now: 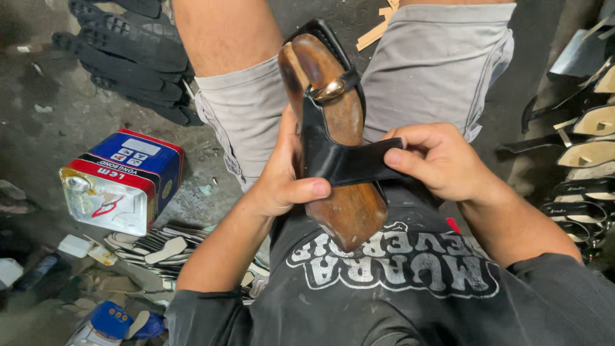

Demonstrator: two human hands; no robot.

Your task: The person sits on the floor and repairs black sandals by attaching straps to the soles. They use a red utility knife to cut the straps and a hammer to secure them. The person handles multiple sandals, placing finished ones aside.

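Note:
A brown wooden shoe last (349, 205) rests upright between my knees, with a black leather sandal upper (333, 154) and a gold buckle (329, 90) stretched over it. My left hand (282, 176) grips the last from the left, thumb pressing the black strap. My right hand (435, 160) pinches the free end of the black strap and pulls it to the right across the last.
A red, blue and silver metal can (122, 182) lies on the grey floor at left. Black shoe soles (131, 54) are piled at top left. Insole pieces (163, 247) lie below the can. Unfinished sandals (586, 154) are stacked at the right edge.

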